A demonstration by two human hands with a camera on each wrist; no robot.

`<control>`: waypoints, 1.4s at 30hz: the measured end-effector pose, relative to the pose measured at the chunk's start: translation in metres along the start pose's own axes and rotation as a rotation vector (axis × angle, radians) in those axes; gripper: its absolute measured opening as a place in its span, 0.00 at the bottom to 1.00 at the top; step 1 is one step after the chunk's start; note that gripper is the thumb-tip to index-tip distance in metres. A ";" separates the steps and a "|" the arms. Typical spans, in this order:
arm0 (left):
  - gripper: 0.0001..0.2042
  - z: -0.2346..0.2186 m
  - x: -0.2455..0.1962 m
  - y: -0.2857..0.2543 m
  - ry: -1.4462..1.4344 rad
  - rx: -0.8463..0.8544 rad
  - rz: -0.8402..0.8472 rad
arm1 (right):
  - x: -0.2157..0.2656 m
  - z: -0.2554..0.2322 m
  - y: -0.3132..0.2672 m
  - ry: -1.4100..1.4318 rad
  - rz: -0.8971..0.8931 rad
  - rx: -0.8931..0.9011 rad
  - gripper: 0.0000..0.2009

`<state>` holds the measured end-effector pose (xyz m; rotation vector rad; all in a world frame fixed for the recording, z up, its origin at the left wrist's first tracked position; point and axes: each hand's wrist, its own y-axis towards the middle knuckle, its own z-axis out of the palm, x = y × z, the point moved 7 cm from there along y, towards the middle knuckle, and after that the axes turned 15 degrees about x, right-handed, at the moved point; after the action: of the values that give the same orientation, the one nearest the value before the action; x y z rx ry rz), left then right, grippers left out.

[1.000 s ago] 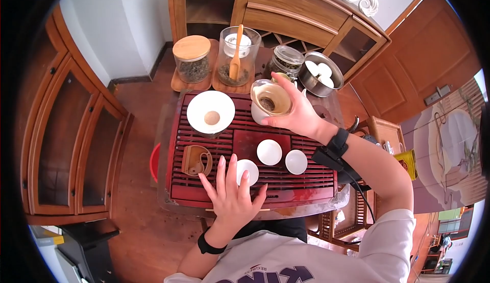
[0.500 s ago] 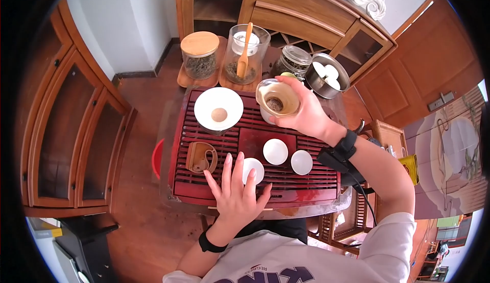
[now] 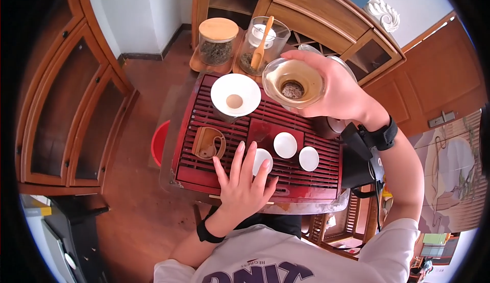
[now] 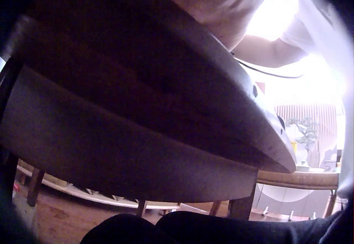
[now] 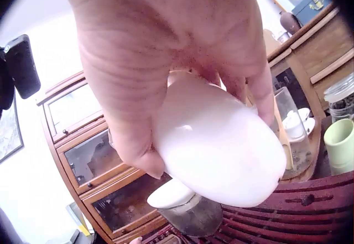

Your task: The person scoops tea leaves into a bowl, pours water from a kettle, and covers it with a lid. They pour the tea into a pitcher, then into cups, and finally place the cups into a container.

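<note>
My right hand (image 3: pixel 339 86) grips a white gaiwan (image 3: pixel 293 86) by its flared rim, raised above the slatted red tea tray (image 3: pixel 186 173). Its stained inside, with something dark at the bottom, faces the head camera. In the right wrist view the thumb and fingers hold opposite sides of the white gaiwan (image 5: pixel 221 144). To its left, a white strainer (image 3: pixel 224 86) with a round tan centre sits over a glass pitcher (image 5: pixel 196 216). My left hand (image 3: pixel 242 188) is spread over the tray's front edge, fingertips overlapping a small white cup (image 3: pixel 261 161); it holds nothing.
Two more white cups (image 3: pixel 285 145) (image 3: pixel 309 159) stand on the tray, near a brown wooden piece (image 3: pixel 206 142). Behind are a lidded tea jar (image 3: pixel 217 48) and a glass jar (image 3: pixel 252 61) with a wooden scoop (image 3: pixel 263 43). A light green cup (image 5: pixel 340 144) shows in the right wrist view.
My right hand has lifted the gaiwan from over the tray, up toward the head camera and rightward in view. The left hand keeps its spread pose at the tray's front; the head view has shifted.
</note>
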<state>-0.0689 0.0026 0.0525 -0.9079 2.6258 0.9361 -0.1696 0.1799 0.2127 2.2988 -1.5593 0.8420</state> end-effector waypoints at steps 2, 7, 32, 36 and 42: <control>0.49 0.000 -0.001 0.000 -0.002 0.001 0.002 | 0.006 0.000 0.004 -0.077 -0.021 0.021 0.40; 0.49 -0.001 -0.001 0.001 -0.022 -0.012 -0.008 | 0.028 0.007 0.016 -0.280 -0.134 0.039 0.39; 0.48 -0.001 -0.001 0.000 -0.049 -0.041 -0.002 | 0.042 0.011 0.040 -0.516 -0.164 0.171 0.35; 0.48 -0.001 -0.001 -0.001 -0.051 -0.052 0.000 | 0.046 0.010 0.041 -0.532 -0.189 0.165 0.36; 0.49 -0.001 -0.001 -0.001 -0.054 -0.056 0.003 | 0.051 0.008 0.042 -0.594 -0.188 0.156 0.33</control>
<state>-0.0674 0.0018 0.0533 -0.8796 2.5681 1.0253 -0.1914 0.1195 0.2309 2.9359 -1.4741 0.2429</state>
